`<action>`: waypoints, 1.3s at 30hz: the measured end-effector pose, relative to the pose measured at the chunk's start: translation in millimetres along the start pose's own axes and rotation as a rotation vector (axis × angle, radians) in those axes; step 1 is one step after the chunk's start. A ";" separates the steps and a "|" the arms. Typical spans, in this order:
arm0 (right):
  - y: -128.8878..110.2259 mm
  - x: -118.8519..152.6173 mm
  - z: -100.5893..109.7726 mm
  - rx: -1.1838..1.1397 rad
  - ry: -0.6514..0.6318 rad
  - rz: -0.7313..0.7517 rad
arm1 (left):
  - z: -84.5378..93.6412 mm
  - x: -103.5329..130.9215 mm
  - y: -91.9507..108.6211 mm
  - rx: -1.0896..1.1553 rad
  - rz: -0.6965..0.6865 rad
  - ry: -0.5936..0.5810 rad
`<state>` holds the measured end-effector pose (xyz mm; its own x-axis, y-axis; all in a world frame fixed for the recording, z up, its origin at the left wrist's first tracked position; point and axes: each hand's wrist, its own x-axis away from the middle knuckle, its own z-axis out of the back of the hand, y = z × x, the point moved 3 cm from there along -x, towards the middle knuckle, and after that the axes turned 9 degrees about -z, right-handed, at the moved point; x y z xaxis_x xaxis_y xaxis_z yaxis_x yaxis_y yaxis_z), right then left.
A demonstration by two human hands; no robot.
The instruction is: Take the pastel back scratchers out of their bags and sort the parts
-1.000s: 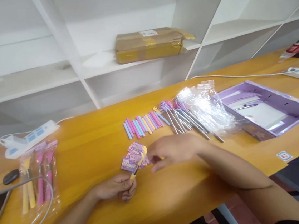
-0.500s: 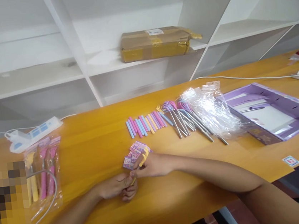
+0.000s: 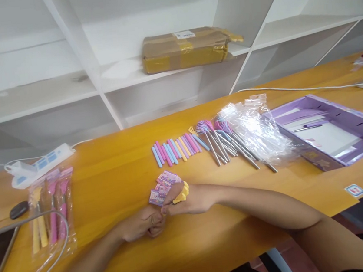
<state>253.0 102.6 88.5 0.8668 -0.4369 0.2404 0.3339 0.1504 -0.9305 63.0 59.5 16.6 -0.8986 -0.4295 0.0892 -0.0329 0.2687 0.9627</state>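
Beside the cards (image 3: 167, 179), the yellow scratcher (image 3: 183, 193) is gripped by the right hand (image 3: 193, 199); the left hand (image 3: 144, 223) is closed, contents hidden. Fitting seems in hand, steady alignment required.

Text on cards (image 3: 167, 179) and box label (image 3: 184, 35) is illegible.

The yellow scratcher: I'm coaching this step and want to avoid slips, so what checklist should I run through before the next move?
1. Left hand and right hand closed at the yellow scratcher: ok.
2. Its handle open to inspection: not ok, the hands hide it.
3. Cards not touching the right hand: cannot tell, they overlap in the view.
4. Coloured sticks laid side by side: ok.
5. Metal rods lying apart: not ok, they lie bunched together.
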 end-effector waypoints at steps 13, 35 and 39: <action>-51.2 105.5 80.3 0.138 0.302 0.102 | 7.6 13.9 2.5 0.089 0.074 -0.019; 66.7 146.8 220.3 0.948 0.659 -1.157 | 20.9 10.8 -13.5 0.332 0.057 0.047; 77.3 135.7 221.4 0.935 0.641 -1.144 | 22.4 11.6 -17.1 0.356 0.069 0.110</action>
<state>478.5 251.3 110.3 -0.1938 -0.9394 0.2828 0.9711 -0.1427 0.1915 43.3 69.2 -4.5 -0.8523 -0.4849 0.1961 -0.1415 0.5747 0.8060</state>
